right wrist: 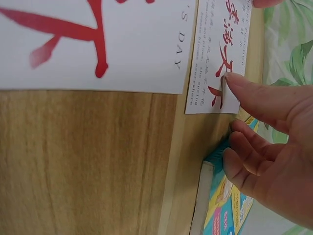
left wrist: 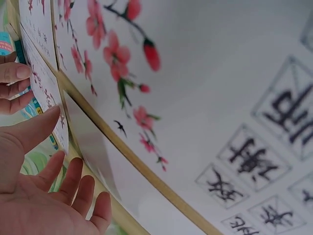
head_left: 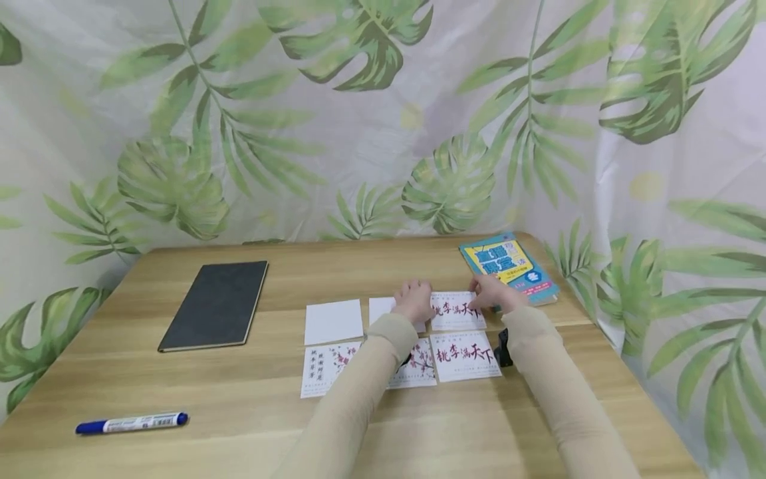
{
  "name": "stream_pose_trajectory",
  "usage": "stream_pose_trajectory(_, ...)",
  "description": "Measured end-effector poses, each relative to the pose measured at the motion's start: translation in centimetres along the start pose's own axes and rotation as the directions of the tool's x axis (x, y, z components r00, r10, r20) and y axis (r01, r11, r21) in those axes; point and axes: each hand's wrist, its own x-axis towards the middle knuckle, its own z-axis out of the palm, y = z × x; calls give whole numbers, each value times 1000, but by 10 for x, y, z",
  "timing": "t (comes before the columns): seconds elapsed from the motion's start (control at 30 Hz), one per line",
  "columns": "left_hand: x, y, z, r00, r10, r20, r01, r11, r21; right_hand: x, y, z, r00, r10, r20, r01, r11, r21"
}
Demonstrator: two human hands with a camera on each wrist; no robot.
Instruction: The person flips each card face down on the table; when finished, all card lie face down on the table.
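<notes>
both hands are at the far-right card [head_left: 456,310] of a two-row grid of cards on the wooden table [head_left: 239,399]. this card bears red and black calligraphy and lies flat, just in front of a teal booklet [head_left: 509,266]. the left hand [head_left: 414,301] rests at the card's left edge, fingers straight and relaxed, thumb tip on the card; it grips nothing. the right hand [head_left: 493,293] is at the card's right edge, thumb tip pressing the edge, the other fingers loosely curled beside the booklet; nothing is enclosed in it.

a matching calligraphy card [head_left: 465,356] lies in the near row directly below. a blossom card [head_left: 328,367] lies at the near left, a blank white card [head_left: 333,321] above it. a black notebook [head_left: 217,305] lies well apart to the left, a blue marker [head_left: 131,422] near the front edge.
</notes>
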Motion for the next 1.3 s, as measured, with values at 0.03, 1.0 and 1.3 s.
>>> stream_pose_trajectory(0.03,-1,-1,2,1000,-3,6,3,1000,-5,0,0,1,1000,-2,12,2,1000,5)
stream_pose_trajectory(1.0,4,13,5,989,138,-49,-141,989,-55,-13,12,-22,996,87,-38,-50,822,568)
stream_pose_trajectory(1.3,6,18,3,984,174,-33,-175,927,-332,-19,-5,-31,1000,0,-11,7,722,692)
